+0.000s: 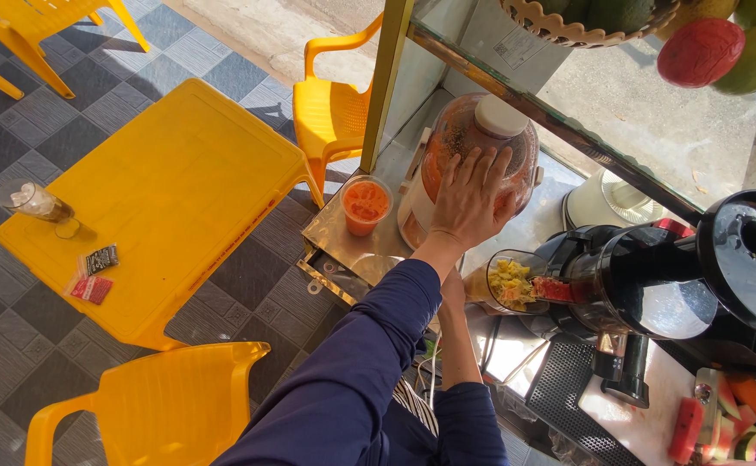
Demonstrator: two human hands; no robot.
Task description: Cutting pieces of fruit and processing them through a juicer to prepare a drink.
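One flat, spread hand, the left hand (471,200), presses the blender jar (479,154) steady on the steel counter (330,231), an orange juice cup (366,205) at its nine o'clock; the right hand's grip below I cannot tell.
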